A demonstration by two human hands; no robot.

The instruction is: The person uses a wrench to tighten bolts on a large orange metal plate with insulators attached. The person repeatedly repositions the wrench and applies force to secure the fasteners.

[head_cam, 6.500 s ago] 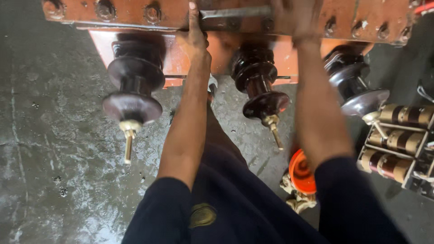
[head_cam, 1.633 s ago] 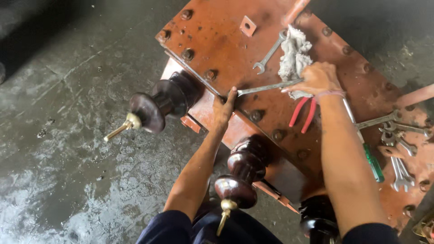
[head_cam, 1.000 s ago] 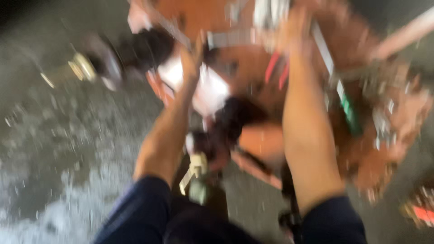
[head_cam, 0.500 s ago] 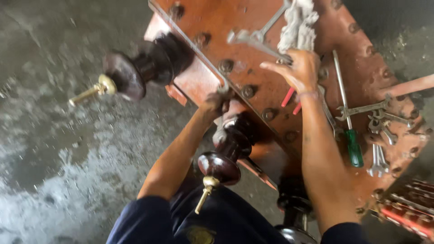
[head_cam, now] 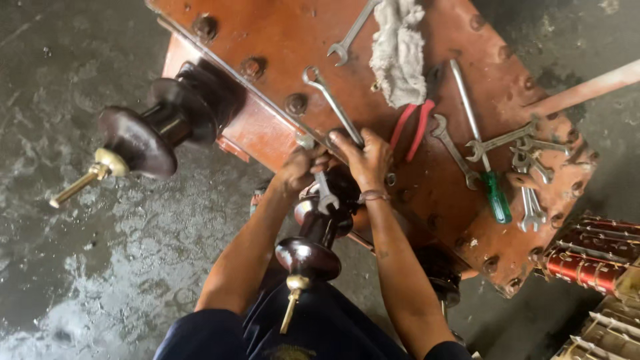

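Nearest, a glossy dark-brown ribbed insulator [head_cam: 313, 243] with a brass stud points toward the person's dark-sleeved arms. Just beyond it, at the near edge of the rust-red steel lid [head_cam: 280, 40], both hands work side by side. The left hand [head_cam: 300, 167] is curled tight around a steel wrench [head_cam: 325, 190] whose jaw end hangs below the fist. The right hand [head_cam: 365, 159] has its fingers bent onto the lower end of a long ring spanner [head_cam: 331, 103] that lies flat on the lid, pressing at a bolt there. To the left a second, larger insulator [head_cam: 163, 127] juts out over the wet, rough concrete floor [head_cam: 80, 280]. Farther right lie red-handled pliers [head_cam: 410, 127], a green-handled screwdriver [head_cam: 495, 193] and loose spanners [head_cam: 527, 173]. Farthest, a grey frayed rag [head_cam: 399, 50] rests beside another spanner [head_cam: 352, 30].
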